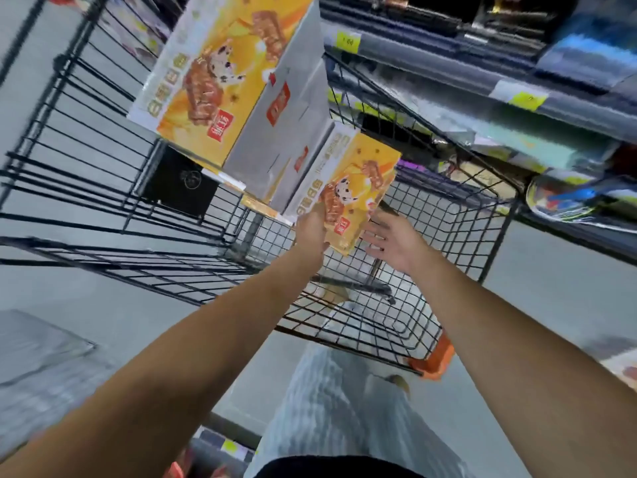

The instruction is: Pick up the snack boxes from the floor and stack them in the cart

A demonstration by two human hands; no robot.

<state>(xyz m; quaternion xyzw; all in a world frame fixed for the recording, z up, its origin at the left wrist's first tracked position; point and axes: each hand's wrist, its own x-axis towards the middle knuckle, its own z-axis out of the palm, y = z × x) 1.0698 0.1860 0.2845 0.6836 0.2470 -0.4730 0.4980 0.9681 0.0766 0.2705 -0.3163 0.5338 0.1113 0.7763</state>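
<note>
**Snack box going onto the stack in the cart**

Snack box (348,194), yellow with a spotted dog and wafer bars printed on it, sits at the centre of the view, tilted and leaning against the pile. The left hand (310,232) clasps its near left corner, fingers curled onto the printed face. The right hand (389,244) is spread wide at the box's four o'clock, fingers apart, just beside the near edge; whether it touches the cardboard cannot be told. It is probably guiding or steadying the box as it seats.

At eleven o'clock of that box rises the stacked boxes (238,84), the same print on top and grey sides facing the camera, piled high inside the cart (103,188). Placing the new box flush against their side would keep the pile from toppling.

The cart's black wire walls surround the load, and an orange corner piece (436,360) shows at five o'clock. Store shelves (482,81) with yellow price tags run across one to three o'clock, blurred. The grey floor (131,322) lies below at seven o'clock, and the person's pale trousers fill six o'clock.
</note>
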